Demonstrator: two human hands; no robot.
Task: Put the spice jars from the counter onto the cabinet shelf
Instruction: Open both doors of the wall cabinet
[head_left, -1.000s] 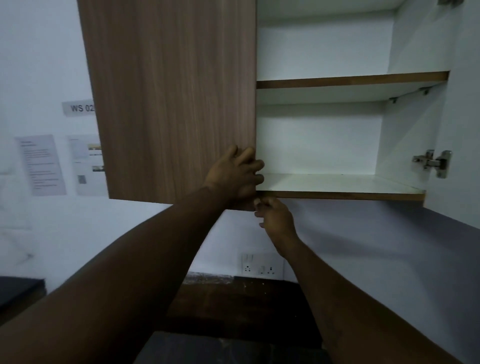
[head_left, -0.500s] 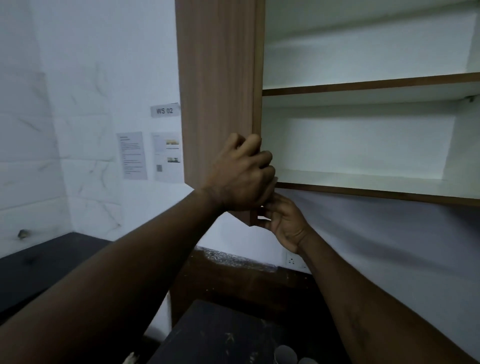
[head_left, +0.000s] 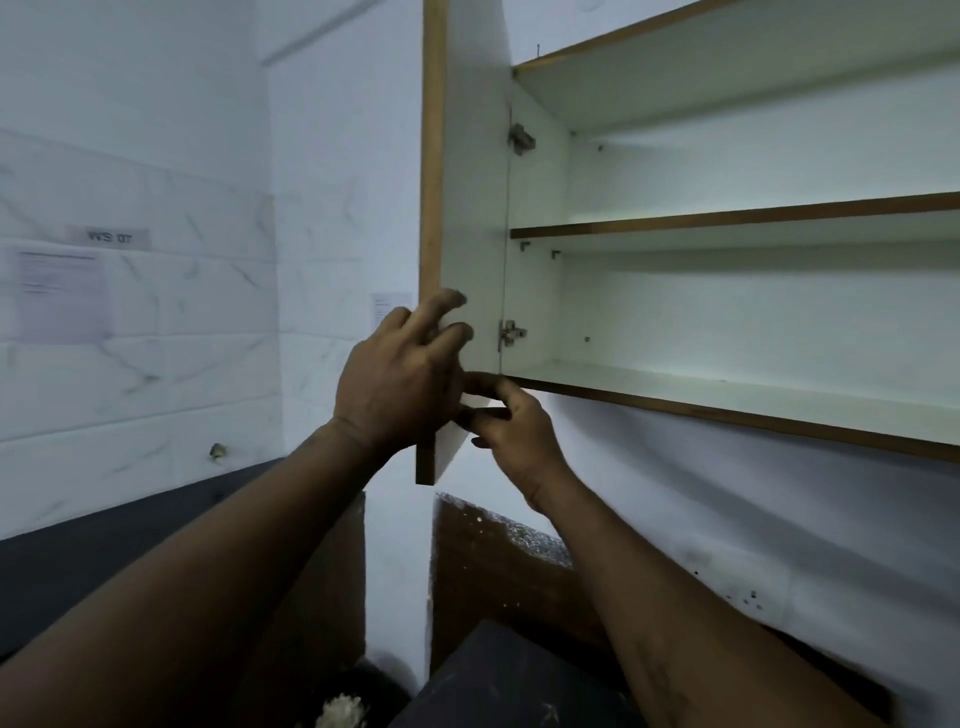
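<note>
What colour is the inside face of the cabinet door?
White; the door has a brown wood edge. Head view.

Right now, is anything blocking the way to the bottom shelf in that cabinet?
Nothing visible does. The cabinet door stands open, turned out to the left of the opening, so the front of the bottom shelf is uncovered. No spice jars show in this view, so their own path cannot be judged.

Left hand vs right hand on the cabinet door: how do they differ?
The left hand sits higher, on the door's outer side, fingers hooked over its edge; the right hand sits lower, on the inner side, pinching near the bottom corner. Both hold the open door.
</note>
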